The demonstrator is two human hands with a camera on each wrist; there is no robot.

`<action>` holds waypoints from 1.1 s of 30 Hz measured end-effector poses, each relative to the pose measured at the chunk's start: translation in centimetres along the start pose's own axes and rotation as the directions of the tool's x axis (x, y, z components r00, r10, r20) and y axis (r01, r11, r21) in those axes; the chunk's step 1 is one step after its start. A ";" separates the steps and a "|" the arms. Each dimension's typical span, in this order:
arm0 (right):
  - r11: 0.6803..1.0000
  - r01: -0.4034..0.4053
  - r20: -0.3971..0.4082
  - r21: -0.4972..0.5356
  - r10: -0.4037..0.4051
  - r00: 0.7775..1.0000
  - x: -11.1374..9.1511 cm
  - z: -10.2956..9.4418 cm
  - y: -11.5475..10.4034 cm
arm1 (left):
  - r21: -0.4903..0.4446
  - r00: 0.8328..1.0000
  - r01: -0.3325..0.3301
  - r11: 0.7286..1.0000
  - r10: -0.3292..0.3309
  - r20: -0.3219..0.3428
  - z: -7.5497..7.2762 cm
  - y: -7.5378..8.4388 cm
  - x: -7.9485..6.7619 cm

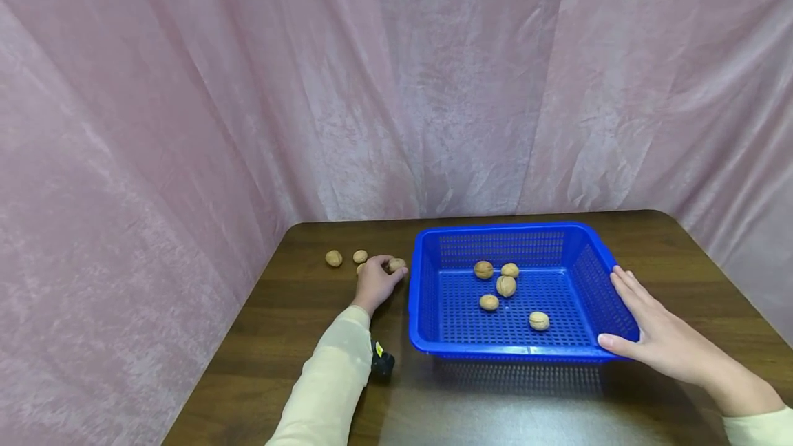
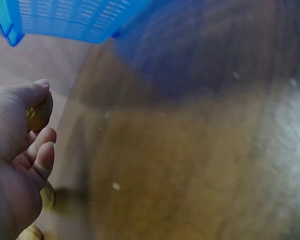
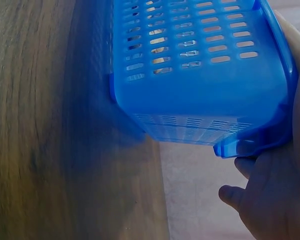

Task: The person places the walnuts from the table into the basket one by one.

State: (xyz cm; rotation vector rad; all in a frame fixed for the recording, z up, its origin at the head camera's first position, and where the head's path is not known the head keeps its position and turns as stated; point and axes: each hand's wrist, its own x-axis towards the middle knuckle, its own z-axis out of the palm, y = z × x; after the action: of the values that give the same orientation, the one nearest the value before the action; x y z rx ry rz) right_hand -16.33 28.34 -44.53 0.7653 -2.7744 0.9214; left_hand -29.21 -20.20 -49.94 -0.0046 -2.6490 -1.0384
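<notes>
At the table's left side, my left hand (image 1: 375, 285) pinches a walnut (image 1: 396, 265) between thumb and fingers, just left of the basket. The left wrist view also shows this walnut (image 2: 41, 114), wrinkled and tan. Beside the hand lie two walnuts, one larger (image 1: 334, 258) and one smaller (image 1: 360, 256); another is mostly hidden behind the fingers. A blue plastic basket (image 1: 514, 349) with perforated walls holds several walnuts (image 1: 506, 286) spread over its floor. My right hand (image 1: 665, 339) rests on its near right corner, fingers stretched along the right rim and thumb over the front rim.
The dark wooden table (image 1: 297, 322) has its far edge close to a pink curtain (image 1: 458, 88), which also hangs along the left and right. A small black device (image 1: 382, 362) sits at the left wrist.
</notes>
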 end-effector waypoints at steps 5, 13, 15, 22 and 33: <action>1.000 0.005 -0.003 -0.007 -0.005 1.000 -0.1 0.0 -0.1 | -0.028 1.000 -0.023 0.999 0.022 -0.019 -1.1 1.6 0.3; 1.000 0.016 -0.009 -0.015 -0.016 1.000 -0.1 0.0 -0.1 | -0.026 0.996 -0.078 0.997 0.077 -0.043 -3.6 4.7 1.0; 1.000 0.016 -0.007 -0.015 -0.016 1.000 -0.1 0.0 -0.1 | -0.009 0.994 -0.100 0.995 0.100 -0.046 -4.3 5.7 1.0; 1.000 0.009 -0.002 -0.011 -0.009 1.000 -0.1 -0.1 -0.1 | 0.003 0.974 -0.221 0.975 0.221 -0.052 -5.9 9.4 1.2; 1.000 0.004 0.000 -0.020 -0.004 1.000 0.0 0.1 -0.1 | -0.019 0.942 -0.334 0.942 0.334 0.017 -6.2 14.7 0.4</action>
State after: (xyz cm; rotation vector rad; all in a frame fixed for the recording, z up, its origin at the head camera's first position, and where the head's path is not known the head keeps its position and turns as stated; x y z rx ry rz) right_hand -16.25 28.23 -44.53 0.7681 -2.7768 0.8909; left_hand -26.29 -13.53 -35.73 -0.4547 -2.5349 -0.9463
